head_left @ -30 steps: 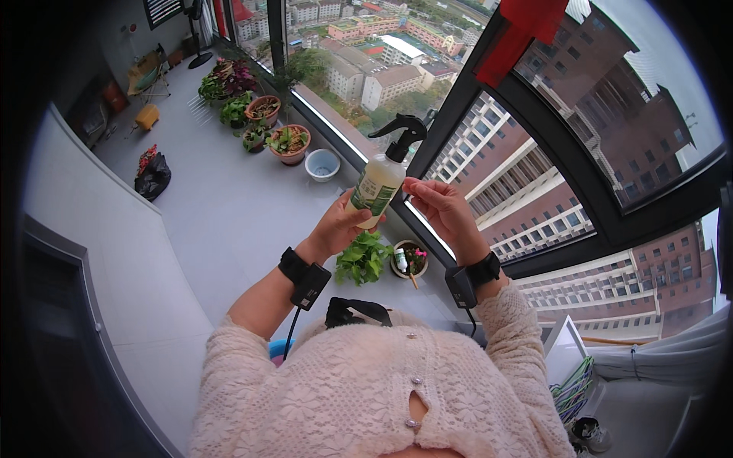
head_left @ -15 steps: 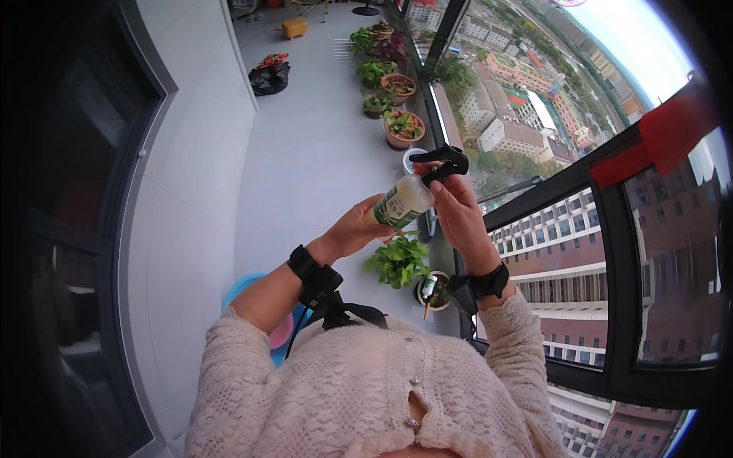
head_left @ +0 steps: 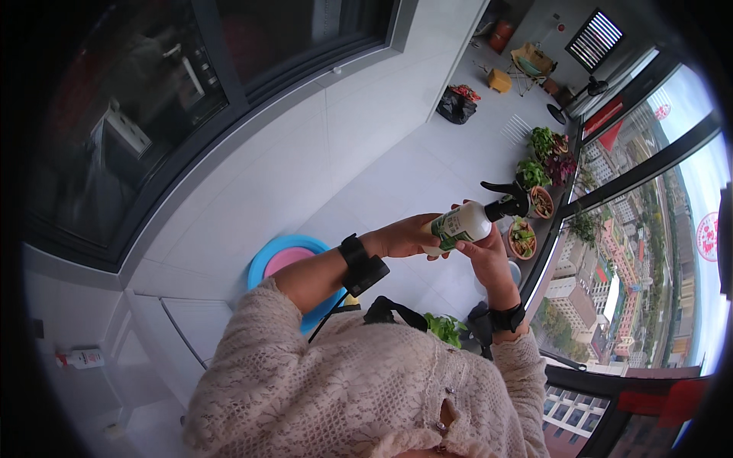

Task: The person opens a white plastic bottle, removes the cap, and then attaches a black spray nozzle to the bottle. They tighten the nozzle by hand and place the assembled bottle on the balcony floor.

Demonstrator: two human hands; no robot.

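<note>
Between my two hands lies a spray bottle [head_left: 467, 223], tilted, with a pale body, a green label and a black trigger head [head_left: 510, 202] pointing up and to the right. My left hand [head_left: 408, 236] is wrapped around its lower end. The fingers of my right hand [head_left: 489, 256] close on the side of the body, below the trigger head. Black straps with small devices sit on both wrists. Part of the label is covered by my fingers.
Potted plants [head_left: 523, 238] line the floor along the window on the right. Leafy greens [head_left: 445, 328] show below my hands. A blue basin [head_left: 263, 252] with a pink one inside stands at left. Farther off are a black bag [head_left: 456, 105] and a yellow stool [head_left: 499, 81].
The view has swung left, bringing in more of the left wall and the basins. My right hand has moved from the trigger head down onto the bottle's body.
</note>
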